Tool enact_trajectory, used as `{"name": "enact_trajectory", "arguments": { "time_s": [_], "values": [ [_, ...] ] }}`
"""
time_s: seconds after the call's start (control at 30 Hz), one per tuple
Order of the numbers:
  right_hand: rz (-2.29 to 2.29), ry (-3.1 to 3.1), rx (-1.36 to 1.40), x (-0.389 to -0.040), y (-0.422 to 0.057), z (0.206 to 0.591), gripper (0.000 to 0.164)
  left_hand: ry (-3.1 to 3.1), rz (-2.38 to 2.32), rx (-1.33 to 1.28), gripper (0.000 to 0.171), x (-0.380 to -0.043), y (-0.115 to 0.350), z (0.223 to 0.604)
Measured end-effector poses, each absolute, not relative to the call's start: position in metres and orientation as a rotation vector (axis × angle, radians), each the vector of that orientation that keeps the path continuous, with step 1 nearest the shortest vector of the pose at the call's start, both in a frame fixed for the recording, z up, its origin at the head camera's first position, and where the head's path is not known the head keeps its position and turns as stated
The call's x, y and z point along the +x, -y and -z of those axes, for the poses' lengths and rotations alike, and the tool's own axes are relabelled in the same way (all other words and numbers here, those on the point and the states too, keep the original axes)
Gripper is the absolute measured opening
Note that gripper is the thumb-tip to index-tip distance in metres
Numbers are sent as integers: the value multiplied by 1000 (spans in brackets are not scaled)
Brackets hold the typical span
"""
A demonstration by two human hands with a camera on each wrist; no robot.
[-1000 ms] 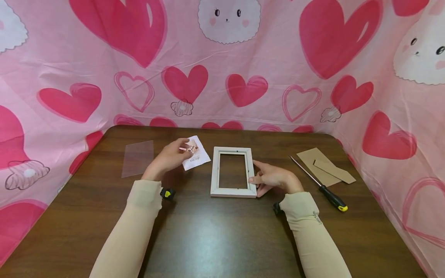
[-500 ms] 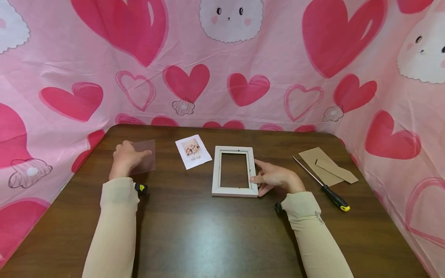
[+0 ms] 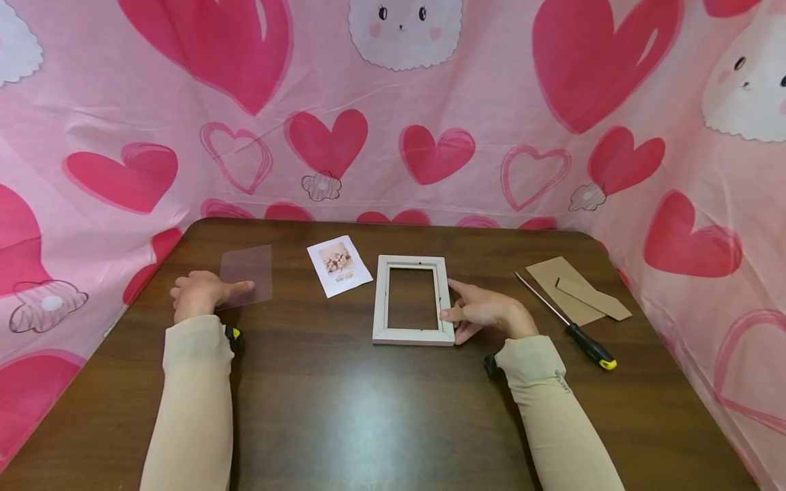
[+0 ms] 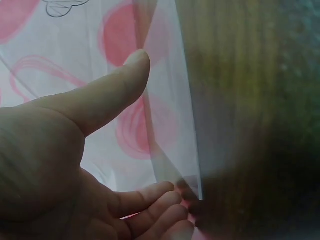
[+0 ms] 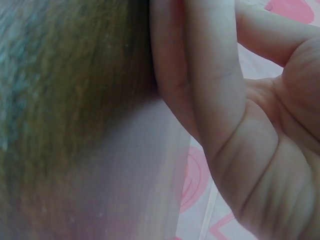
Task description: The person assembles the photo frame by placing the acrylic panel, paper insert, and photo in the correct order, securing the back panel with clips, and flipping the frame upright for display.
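Observation:
In the head view my left hand (image 3: 199, 293) is at the near left corner of a clear plastic sheet (image 3: 259, 264) on the table. Its thumb stretches over the sheet; the left wrist view shows the thumb and fingers apart, with the see-through sheet (image 4: 175, 100) beyond them. I cannot tell whether the fingertips touch it. My right hand (image 3: 485, 312) holds the right side of a white picture frame (image 3: 381, 303), thumb on top and fingers along the outer edge. The frame lies flat, its middle open. Between sheet and frame lies a printed flower card (image 3: 338, 266).
At the right a black-and-yellow screwdriver (image 3: 586, 344) lies beside a brown backing board (image 3: 552, 273), on which a narrower brown strip (image 3: 592, 300) rests. The dark wooden table (image 3: 344, 409) ends at a pink heart-patterned cloth (image 3: 381, 164) at the back and sides.
My left hand has moved left from over the flower card to the clear sheet, then slightly nearer me along its left edge. The right hand keeps its hold on the frame.

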State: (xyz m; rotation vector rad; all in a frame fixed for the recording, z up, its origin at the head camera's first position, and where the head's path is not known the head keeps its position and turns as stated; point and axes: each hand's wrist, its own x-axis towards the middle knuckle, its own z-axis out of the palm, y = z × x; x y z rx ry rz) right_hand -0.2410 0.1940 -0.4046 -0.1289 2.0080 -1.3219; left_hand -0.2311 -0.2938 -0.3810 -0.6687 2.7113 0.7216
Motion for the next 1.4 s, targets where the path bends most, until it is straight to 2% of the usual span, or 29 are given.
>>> {"name": "enact_trajectory", "arguments": {
  "time_s": [0.2,0.7,1.0,1.4],
  "values": [
    [1307,-2011,-130,-242,-194,404,89,-2702,-726,-719,110,-233,295,385],
    [1323,-1994,-166,-240,-194,403,88,-2672,-745,-633,94,-233,305,382],
    [1315,-2005,-166,-240,-195,402,88,-2676,-701,-648,115,-231,303,381],
    [1308,-2004,-150,-242,-195,403,88,-2649,-739,-701,113,-231,304,382]
  ]
}}
